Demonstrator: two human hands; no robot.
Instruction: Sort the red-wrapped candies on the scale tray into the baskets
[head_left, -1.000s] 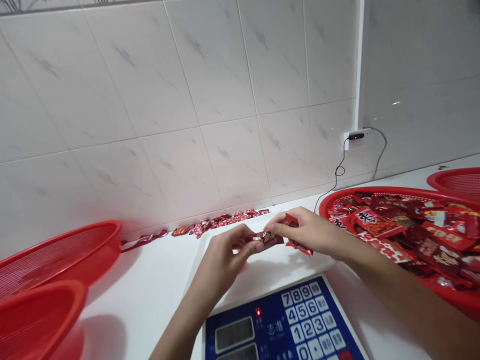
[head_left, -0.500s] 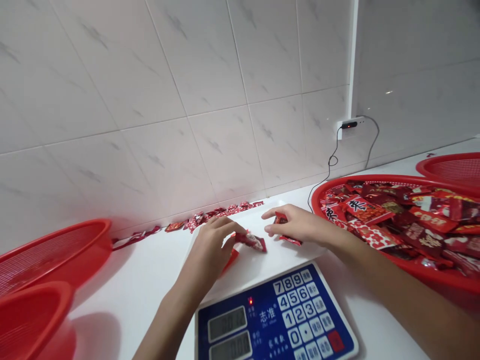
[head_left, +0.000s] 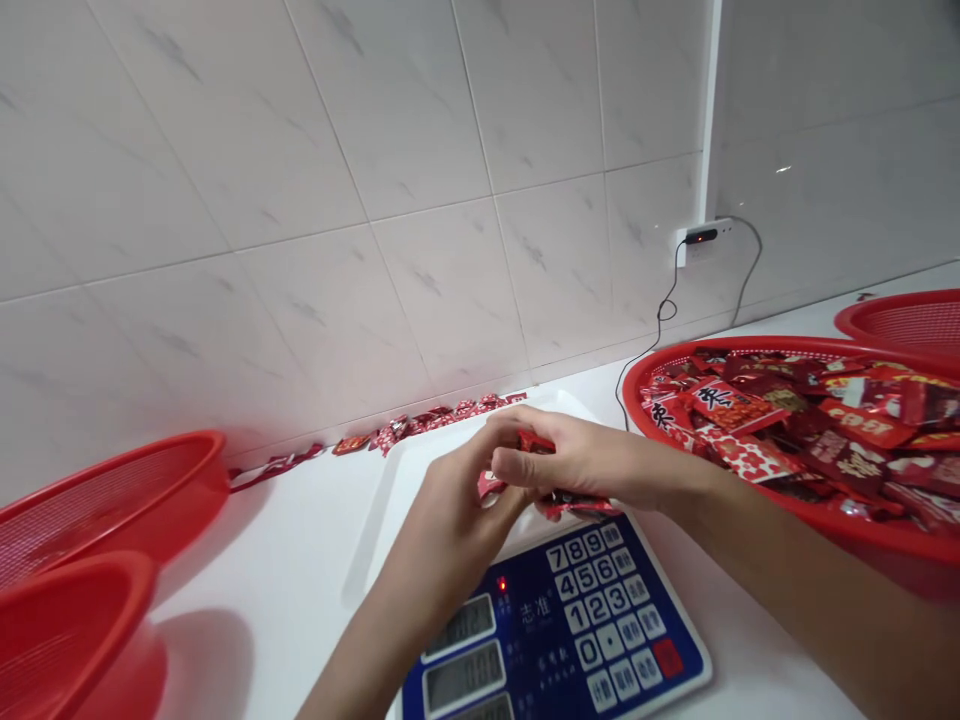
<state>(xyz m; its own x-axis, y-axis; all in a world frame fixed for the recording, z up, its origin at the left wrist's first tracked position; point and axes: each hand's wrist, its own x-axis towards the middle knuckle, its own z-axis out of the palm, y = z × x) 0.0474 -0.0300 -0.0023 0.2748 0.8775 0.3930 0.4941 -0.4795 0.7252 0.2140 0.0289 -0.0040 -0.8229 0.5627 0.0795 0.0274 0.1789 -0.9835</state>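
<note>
Over the white tray [head_left: 386,530], in the head view, the hands come together: the left hand [head_left: 457,490] and right hand [head_left: 592,455] have fingers curled round red packets [head_left: 579,503], some fingertips hidden! Just below the fingers, the blue keypad panel [head_left: 538,645]; right of them, a heaped red basket [head_left: 757,345]; beyond them, a row of wrapped packets [head_left: 397,430] by the wall [head_left: 435,290].

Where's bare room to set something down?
White tabletop between the left red baskets and scale tray; also the tray's left side. Crowded: where left hand and right hand meet around red packets, and the packet-filled right basket.
</note>
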